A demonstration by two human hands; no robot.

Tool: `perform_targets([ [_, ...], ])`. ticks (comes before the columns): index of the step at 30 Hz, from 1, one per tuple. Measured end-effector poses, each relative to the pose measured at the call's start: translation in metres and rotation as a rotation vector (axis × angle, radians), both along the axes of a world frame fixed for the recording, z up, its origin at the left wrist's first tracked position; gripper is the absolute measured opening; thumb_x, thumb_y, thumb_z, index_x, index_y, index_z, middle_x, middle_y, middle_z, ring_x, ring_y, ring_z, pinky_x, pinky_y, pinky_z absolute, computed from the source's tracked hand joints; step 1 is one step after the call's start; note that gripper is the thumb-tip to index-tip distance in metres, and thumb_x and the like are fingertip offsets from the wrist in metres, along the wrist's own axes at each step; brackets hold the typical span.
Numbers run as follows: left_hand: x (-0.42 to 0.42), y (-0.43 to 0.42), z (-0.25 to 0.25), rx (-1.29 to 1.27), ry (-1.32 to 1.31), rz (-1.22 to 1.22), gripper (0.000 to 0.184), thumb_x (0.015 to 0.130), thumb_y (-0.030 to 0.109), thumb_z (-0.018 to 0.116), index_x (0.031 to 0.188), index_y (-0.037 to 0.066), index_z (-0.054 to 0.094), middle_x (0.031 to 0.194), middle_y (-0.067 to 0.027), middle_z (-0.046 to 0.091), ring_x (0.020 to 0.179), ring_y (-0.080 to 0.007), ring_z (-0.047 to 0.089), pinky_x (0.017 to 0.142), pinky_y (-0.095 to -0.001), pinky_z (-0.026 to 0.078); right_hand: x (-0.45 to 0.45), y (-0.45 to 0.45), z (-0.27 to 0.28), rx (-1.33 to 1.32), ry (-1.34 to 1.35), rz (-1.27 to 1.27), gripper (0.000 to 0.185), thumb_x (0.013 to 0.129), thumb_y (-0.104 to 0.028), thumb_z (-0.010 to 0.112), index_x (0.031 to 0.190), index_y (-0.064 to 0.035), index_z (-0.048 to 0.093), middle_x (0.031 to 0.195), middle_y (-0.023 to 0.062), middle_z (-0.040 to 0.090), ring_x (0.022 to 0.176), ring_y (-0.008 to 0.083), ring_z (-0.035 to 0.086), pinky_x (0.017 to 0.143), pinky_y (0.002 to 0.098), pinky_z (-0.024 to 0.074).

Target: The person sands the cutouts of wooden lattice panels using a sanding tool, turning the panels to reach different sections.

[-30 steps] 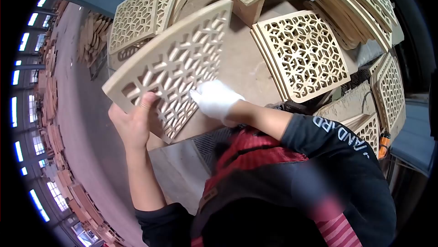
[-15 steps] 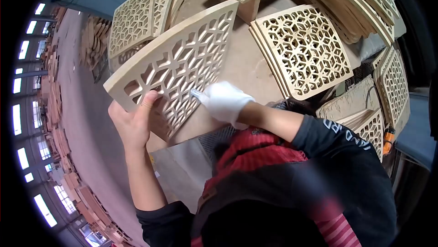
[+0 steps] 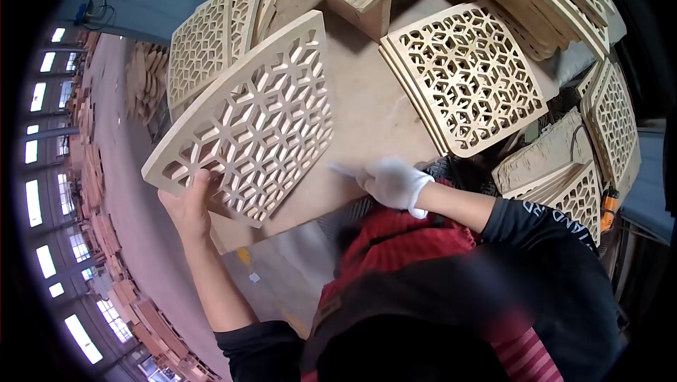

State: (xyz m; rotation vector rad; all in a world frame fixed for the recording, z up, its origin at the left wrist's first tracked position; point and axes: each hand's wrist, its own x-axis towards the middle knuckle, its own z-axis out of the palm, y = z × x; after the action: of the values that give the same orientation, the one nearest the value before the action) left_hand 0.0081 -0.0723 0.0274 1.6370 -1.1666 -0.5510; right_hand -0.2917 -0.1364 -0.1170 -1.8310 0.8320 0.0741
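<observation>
Flat tan worktable (image 3: 377,117) carries the work. Pale wooden lattice panel (image 3: 264,110), star-like cutouts, thick plain edge, is tilted up centre-left of frame, probably so its face and openings are reachable. Stack of matching pale wooden panels (image 3: 467,79), rounded corners, lies flat right of centre, likely to save room. Bare left hand (image 3: 187,211) clamps the panel's lower-left corner: thumb on face, other fingers hidden. White-gloved right hand (image 3: 396,182) is closed round a slim pale tool (image 3: 343,169), clear of the panel; blurred, can't tell material.
</observation>
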Motion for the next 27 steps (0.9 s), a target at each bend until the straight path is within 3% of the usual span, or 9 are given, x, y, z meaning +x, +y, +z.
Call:
perform_targets([
  [2, 0.001, 0.002, -0.003, -0.025, -0.002, 0.000, 0.045, 0.082, 0.010, 0.072, 0.119, -0.007, 0.054, 0.110, -0.0127, 0.062, 0.099, -0.0201, 0.060, 0.090, -0.0334, 0.047, 0.008, -0.006, 0.011, -0.380, 0.010, 0.202, 0.024, 0.090, -0.018, 0.049, 0.103, -0.0041, 0.063, 0.085, 0.0170, 0.065, 0.079, 0.0337, 0.064, 0.068, 0.0385, 0.0502],
  [4, 0.005, -0.001, -0.004, 0.019, -0.036, 0.010, 0.044, 0.083, 0.013, 0.072, 0.119, -0.006, 0.054, 0.103, -0.0119, 0.064, 0.088, -0.0186, 0.064, 0.077, -0.0314, 0.053, 0.011, -0.015, 0.019, -0.646, 0.003, 0.328, 0.025, 0.090, -0.015, 0.047, 0.108, -0.0028, 0.059, 0.083, 0.0151, 0.063, 0.076, 0.0317, 0.064, 0.066, 0.0362, 0.0522],
  [6, 0.002, -0.003, -0.002, 0.041, -0.039, 0.016, 0.040, 0.085, 0.015, 0.070, 0.116, -0.005, 0.055, 0.097, -0.0115, 0.066, 0.080, -0.0176, 0.065, 0.071, -0.0303, 0.056, 0.016, -0.021, 0.015, -0.568, -0.043, 0.228, 0.043, 0.089, -0.010, 0.045, 0.131, -0.0116, 0.045, 0.080, 0.0147, 0.062, 0.070, 0.0328, 0.063, 0.063, 0.0403, 0.0513],
  [8, -0.001, -0.004, 0.002, 0.075, -0.018, 0.041, 0.039, 0.084, 0.012, 0.070, 0.116, -0.006, 0.056, 0.104, -0.0121, 0.065, 0.090, -0.0185, 0.064, 0.081, -0.0316, 0.052, 0.019, -0.024, 0.016, -0.531, -0.070, 0.176, 0.051, 0.088, -0.008, 0.043, 0.139, -0.0149, 0.042, 0.078, 0.0149, 0.061, 0.068, 0.0340, 0.062, 0.062, 0.0428, 0.0510],
  [9, -0.004, -0.005, 0.004, 0.093, -0.006, 0.052, 0.039, 0.084, 0.011, 0.070, 0.116, -0.006, 0.056, 0.107, -0.0123, 0.064, 0.094, -0.0190, 0.063, 0.086, -0.0323, 0.050, 0.018, -0.026, 0.020, -0.534, -0.069, 0.172, 0.048, 0.088, -0.009, 0.043, 0.136, -0.0138, 0.046, 0.079, 0.0153, 0.061, 0.068, 0.0347, 0.062, 0.063, 0.0432, 0.0511],
  [16, -0.023, -0.019, 0.011, 0.068, -0.016, 0.058, 0.035, 0.087, 0.015, 0.067, 0.116, -0.004, 0.058, 0.099, -0.0113, 0.066, 0.084, -0.0165, 0.065, 0.073, -0.0288, 0.054, 0.027, -0.031, 0.016, -0.437, -0.048, 0.119, 0.033, 0.089, -0.010, 0.042, 0.119, -0.0114, 0.058, 0.081, 0.0169, 0.062, 0.072, 0.0374, 0.063, 0.065, 0.0447, 0.0514],
  [20, -0.016, -0.023, 0.010, 0.135, -0.001, 0.131, 0.036, 0.087, 0.016, 0.067, 0.117, -0.003, 0.059, 0.099, -0.0100, 0.068, 0.083, -0.0149, 0.066, 0.069, -0.0256, 0.053, 0.031, -0.027, 0.010, -0.334, -0.009, 0.068, 0.042, 0.089, -0.010, 0.043, 0.130, -0.0137, 0.052, 0.079, 0.0168, 0.062, 0.071, 0.0366, 0.063, 0.065, 0.0443, 0.0518],
  [27, -0.016, -0.019, 0.011, 0.130, -0.019, 0.100, 0.033, 0.087, 0.017, 0.067, 0.114, -0.002, 0.060, 0.096, -0.0098, 0.068, 0.079, -0.0150, 0.066, 0.067, -0.0254, 0.053, 0.053, -0.029, 0.011, -0.312, 0.033, 0.204, 0.054, 0.089, -0.007, 0.042, 0.143, -0.0136, 0.040, 0.082, 0.0168, 0.064, 0.073, 0.0356, 0.064, 0.065, 0.0427, 0.0528],
])
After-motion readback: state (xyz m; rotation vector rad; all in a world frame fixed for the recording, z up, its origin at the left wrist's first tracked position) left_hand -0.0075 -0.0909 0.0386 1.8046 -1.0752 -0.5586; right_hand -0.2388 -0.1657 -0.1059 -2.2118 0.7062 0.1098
